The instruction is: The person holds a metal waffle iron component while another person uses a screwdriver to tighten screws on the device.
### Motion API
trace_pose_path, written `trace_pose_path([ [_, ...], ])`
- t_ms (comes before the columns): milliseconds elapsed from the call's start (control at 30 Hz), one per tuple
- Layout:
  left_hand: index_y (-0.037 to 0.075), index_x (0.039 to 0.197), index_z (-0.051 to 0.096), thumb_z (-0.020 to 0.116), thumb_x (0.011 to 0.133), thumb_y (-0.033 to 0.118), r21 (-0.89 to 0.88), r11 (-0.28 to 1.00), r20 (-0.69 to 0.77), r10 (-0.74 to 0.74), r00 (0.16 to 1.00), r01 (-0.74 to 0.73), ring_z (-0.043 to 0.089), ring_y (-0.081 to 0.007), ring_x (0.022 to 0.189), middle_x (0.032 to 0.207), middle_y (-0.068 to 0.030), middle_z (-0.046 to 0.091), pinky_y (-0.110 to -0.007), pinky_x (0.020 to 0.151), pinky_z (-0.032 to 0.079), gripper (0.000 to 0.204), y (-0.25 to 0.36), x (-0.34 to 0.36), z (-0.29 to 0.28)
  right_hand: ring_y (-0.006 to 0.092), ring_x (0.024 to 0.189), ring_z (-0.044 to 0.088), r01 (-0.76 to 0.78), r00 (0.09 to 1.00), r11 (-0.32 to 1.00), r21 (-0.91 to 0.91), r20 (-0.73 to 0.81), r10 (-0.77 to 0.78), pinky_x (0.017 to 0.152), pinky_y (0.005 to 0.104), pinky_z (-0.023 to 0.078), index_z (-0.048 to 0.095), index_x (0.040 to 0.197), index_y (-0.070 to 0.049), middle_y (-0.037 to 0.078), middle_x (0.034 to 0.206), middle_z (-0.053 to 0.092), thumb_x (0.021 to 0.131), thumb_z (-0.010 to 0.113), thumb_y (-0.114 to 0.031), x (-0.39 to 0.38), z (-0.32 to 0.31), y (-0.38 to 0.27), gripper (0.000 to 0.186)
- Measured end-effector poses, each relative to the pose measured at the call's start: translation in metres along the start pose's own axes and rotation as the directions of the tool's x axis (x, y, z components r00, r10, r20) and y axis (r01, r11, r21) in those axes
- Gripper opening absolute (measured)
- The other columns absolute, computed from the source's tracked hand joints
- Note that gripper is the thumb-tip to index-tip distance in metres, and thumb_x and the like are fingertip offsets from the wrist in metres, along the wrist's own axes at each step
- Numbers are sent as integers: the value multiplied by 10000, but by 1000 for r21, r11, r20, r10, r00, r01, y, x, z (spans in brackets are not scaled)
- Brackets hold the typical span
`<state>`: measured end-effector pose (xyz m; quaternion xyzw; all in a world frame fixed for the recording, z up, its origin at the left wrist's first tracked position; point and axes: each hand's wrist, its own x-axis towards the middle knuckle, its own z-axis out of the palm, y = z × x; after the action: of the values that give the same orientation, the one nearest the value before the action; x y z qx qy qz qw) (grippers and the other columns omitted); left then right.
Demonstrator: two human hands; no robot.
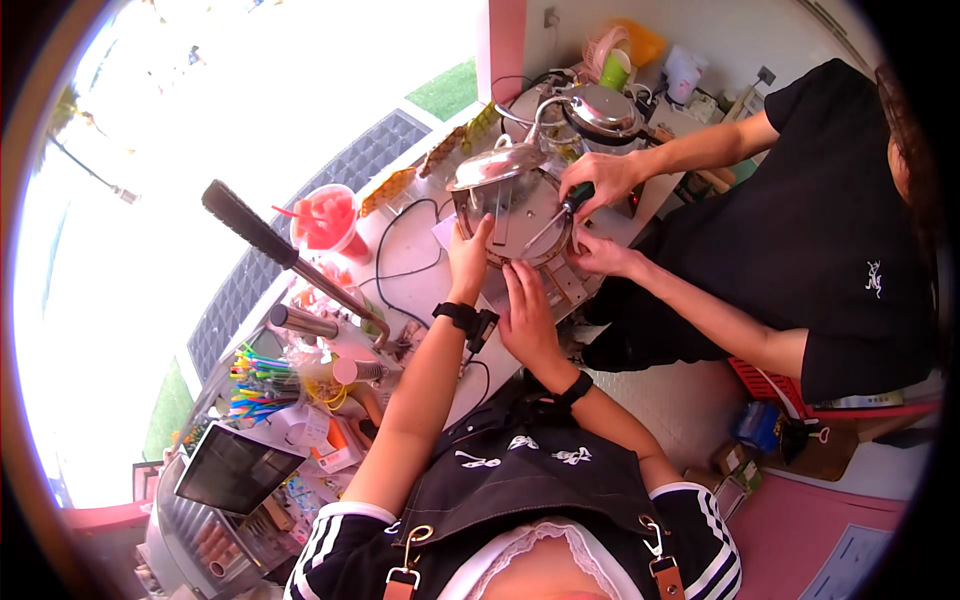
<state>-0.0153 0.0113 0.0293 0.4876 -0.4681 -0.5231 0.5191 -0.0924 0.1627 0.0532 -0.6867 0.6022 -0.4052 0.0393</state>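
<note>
A round metal appliance (522, 228) with a domed lid (496, 164) sits at the middle of the work, tipped so that a flat round metal face shows. My left hand (468, 262) grips its lower left rim, thumb upward. My right hand (530, 310) lies at the bottom rim with fingers stretched out, their tips touching the edge. A co-worker's upper hand (606, 180) holds a screwdriver (578, 196) with its shaft angled onto the metal face. The co-worker's lower hand (598, 252) is at the appliance's right rim, its fingertips partly hidden.
Left along the counter (410, 280) are cables, a red-filled cup (328, 228), a long brush (250, 225), straws (258, 385) and a screen (237, 466). Behind stands a second round appliance (602, 108). A co-worker (750, 270) in black stands close on the right, near a red basket (752, 385).
</note>
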Motion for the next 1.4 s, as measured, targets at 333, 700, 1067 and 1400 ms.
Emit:
trace_pose_path([
  [333, -30, 1193, 573, 725, 862, 369, -29, 1000, 2, 8, 1000, -8, 611, -209, 1005, 1097, -142, 659, -329, 897, 464, 541, -3, 2, -1, 406, 1403, 299, 49, 997, 996, -76, 62, -44, 1139, 549, 272, 424, 1365, 38, 224, 1472, 339, 720, 588, 17, -5, 2, 6, 667],
  [700, -31, 1210, 571, 726, 872, 324, -66, 998, 33, 15, 999, -12, 602, -185, 1016, 1114, -121, 656, -309, 900, 457, 514, -2, 0, 0, 413, 1388, 314, 66, 995, 987, -144, 84, -54, 1119, 549, 293, 439, 1360, 22, 230, 1456, 341, 712, 614, 4, -5, -6, 0, 671],
  [1067, -35, 1218, 573, 725, 865, 352, -63, 998, 15, -6, 1000, 7, 603, -202, 1036, 1131, -133, 654, -321, 925, 448, 544, -2, 3, -1, 374, 800, 616, -62, 998, 994, -90, 5, 63, 811, 484, 489, 427, 1400, -7, 193, 833, 630, 769, 637, -52, 6, -19, 14, 667],
  [1400, -37, 1226, 560, 671, 898, 294, 42, 999, -15, 8, 1000, -8, 624, -219, 1035, 1139, -142, 659, -339, 905, 479, 480, 4, -4, 4, 370, 701, 610, -86, 996, 985, -149, 17, 89, 735, 443, 476, 462, 1358, -7, 169, 706, 620, 771, 625, -40, 5, -17, 11, 610],
])
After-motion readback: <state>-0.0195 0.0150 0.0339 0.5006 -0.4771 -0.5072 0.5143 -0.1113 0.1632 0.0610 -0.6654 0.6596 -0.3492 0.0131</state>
